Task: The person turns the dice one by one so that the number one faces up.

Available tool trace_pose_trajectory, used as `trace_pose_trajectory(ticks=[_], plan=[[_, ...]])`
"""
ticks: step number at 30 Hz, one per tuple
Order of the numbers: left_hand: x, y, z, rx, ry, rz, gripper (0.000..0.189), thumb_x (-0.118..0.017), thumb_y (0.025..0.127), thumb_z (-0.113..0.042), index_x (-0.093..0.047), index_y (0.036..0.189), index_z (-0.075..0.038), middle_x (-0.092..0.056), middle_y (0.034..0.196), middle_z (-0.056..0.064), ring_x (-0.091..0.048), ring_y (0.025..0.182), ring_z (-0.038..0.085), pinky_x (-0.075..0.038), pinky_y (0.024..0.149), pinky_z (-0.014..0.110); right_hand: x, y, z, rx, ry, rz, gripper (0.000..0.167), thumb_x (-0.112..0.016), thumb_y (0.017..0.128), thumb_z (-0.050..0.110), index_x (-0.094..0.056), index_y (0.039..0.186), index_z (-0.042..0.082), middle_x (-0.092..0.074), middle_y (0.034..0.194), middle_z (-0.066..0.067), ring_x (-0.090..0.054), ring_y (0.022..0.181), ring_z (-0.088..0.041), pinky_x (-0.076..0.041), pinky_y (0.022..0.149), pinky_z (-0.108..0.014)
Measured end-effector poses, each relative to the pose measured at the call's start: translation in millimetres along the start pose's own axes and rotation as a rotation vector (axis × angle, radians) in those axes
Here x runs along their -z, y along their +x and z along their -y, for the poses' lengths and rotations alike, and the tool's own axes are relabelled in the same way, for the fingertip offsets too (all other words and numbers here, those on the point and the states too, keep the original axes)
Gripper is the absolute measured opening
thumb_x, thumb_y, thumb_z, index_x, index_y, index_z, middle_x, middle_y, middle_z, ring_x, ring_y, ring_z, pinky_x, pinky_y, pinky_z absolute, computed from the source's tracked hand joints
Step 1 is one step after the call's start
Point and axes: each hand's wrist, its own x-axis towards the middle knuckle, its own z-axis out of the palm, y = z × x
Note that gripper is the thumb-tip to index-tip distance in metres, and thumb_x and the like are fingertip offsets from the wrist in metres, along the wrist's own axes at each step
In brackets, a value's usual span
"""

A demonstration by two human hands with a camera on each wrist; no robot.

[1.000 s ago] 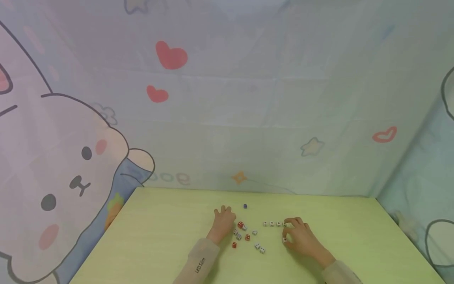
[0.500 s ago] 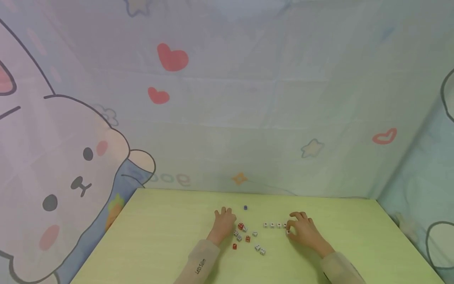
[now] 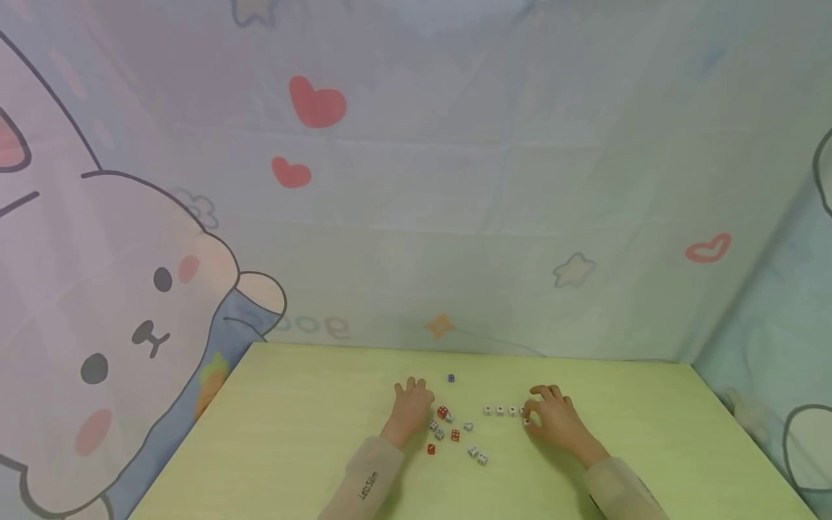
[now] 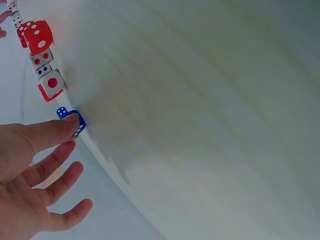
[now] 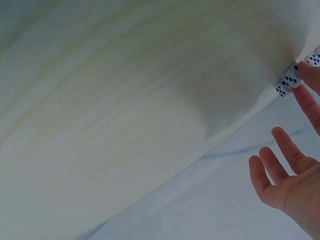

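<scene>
My left hand hovers low over the table at the left of the scattered dice. In the left wrist view its thumb is against a blue die, the index finger just below, the other fingers spread. My right hand pinches a white die between thumb and index finger, right by the near side of the right end of a row of white dice. Blue pips show on that pinched white die in the right wrist view; the remaining fingers are extended.
Between the hands lie loose red dice and white dice in a scattered group. A small blue die sits farther back on the yellow-green table. A printed curtain hangs behind the table's far edge.
My right hand has carried the white die away from me, up to the right end of the row, its fingers drawing closer together. The left hand stays in place.
</scene>
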Motion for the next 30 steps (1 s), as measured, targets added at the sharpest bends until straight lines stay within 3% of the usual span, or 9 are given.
trace_pose_trajectory(ticks=[7,14,18,21,30], plan=[[0.8,1.7,0.2,0.014,0.004,0.030,0.012,-0.057,0.080,-0.008,-0.067,0.077,-0.012,-0.059,0.088,0.007,-0.051,0.091,0.025,-0.042,0.081,0.048,7,3.7,22,0.045,0.052,-0.007,0.013,-0.074,0.069,0.020,-0.063,0.077,0.019,-0.053,0.116,-0.017,-0.044,0.106,-0.035,-0.040,0.073,-0.052],[-3.2,2.8,1.5,0.000,-0.012,0.008,0.013,-0.056,0.081,-0.008,-0.067,0.075,-0.012,-0.059,0.087,0.007,-0.051,0.089,0.025,-0.043,0.080,0.048,7,3.4,58,0.138,0.119,0.069,0.011,-0.073,0.070,0.020,-0.065,0.077,0.016,-0.053,0.114,-0.016,-0.044,0.105,-0.035,-0.041,0.075,-0.055],[-3.1,2.4,1.6,-0.002,-0.032,0.005,0.013,-0.056,0.081,-0.008,-0.067,0.074,-0.012,-0.059,0.086,0.007,-0.051,0.088,0.024,-0.043,0.079,0.049,5,1.6,72,0.158,0.176,0.119,0.011,-0.072,0.070,0.022,-0.065,0.075,0.015,-0.053,0.115,-0.017,-0.043,0.107,-0.037,-0.036,0.079,-0.066],[-2.5,2.1,1.6,-0.003,-0.031,0.004,0.013,-0.056,0.081,-0.008,-0.066,0.074,-0.012,-0.058,0.085,0.007,-0.050,0.086,0.024,-0.043,0.079,0.048,2,0.4,77,0.160,0.189,0.140,0.011,-0.071,0.071,0.025,-0.065,0.073,0.016,-0.053,0.116,-0.016,-0.043,0.108,-0.038,-0.032,0.081,-0.071],[-4.6,3.8,2.2,0.003,-0.039,0.012,0.012,-0.057,0.081,-0.009,-0.067,0.074,-0.012,-0.057,0.084,0.007,-0.048,0.084,0.022,-0.041,0.076,0.046,-10,-1.2,79,0.157,0.161,0.152,0.010,-0.070,0.071,0.029,-0.064,0.068,0.021,-0.054,0.115,-0.011,-0.043,0.111,-0.037,-0.033,0.083,-0.067]])
